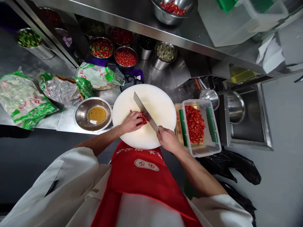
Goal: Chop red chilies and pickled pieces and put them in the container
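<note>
On a round white cutting board lies a small pile of red chili peppers. The curled fingers of my left hand hold the peppers down, hiding part of them. My right hand is wrapped around the handle of a kitchen cleaver, whose blade slants up and left across the board. The blade stands beside the fingertips of my left hand, at the right side of the peppers. Just right of the board, a clear plastic tub holds a heap of chopped red chili.
Left of the board sits a metal bowl with brownish liquid. Plastic bags lie further left. Several metal containers of cut vegetables line the back under a steel shelf. A sink is at the right.
</note>
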A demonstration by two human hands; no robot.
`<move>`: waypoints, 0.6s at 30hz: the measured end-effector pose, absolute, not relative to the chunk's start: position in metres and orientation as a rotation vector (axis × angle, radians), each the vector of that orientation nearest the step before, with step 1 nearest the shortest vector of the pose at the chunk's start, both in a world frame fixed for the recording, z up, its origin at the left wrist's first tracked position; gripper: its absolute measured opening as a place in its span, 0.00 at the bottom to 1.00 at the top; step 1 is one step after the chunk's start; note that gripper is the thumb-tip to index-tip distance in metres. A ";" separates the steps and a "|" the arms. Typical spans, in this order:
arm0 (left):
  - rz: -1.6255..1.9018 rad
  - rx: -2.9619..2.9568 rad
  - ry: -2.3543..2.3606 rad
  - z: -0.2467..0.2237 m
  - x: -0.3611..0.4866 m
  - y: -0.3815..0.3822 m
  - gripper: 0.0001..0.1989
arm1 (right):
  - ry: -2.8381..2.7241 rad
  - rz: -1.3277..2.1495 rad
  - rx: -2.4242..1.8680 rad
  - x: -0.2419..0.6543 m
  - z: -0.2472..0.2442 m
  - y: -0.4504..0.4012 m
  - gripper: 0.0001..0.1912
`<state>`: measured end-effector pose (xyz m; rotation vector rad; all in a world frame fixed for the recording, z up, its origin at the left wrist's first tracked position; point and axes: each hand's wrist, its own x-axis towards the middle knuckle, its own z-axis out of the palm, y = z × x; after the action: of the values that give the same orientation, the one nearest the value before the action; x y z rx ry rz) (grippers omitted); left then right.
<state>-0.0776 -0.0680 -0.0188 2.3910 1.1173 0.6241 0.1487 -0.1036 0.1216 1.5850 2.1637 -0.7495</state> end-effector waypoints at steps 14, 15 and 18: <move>0.617 2.444 1.054 -0.023 -0.081 -0.068 0.10 | 2.115 -0.770 1.619 0.113 0.096 -0.087 0.13; 0.630 2.445 1.055 -0.021 -0.083 -0.069 0.10 | 2.130 -0.772 1.608 0.119 0.104 -0.089 0.13; 0.645 2.453 1.081 -0.021 -0.089 -0.072 0.09 | 2.125 -0.800 1.559 0.150 0.137 -0.114 0.12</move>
<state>-0.0888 -0.0722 -0.0209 2.4529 1.0814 0.6445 0.1501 -0.1137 0.1369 1.5590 2.1249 -0.7996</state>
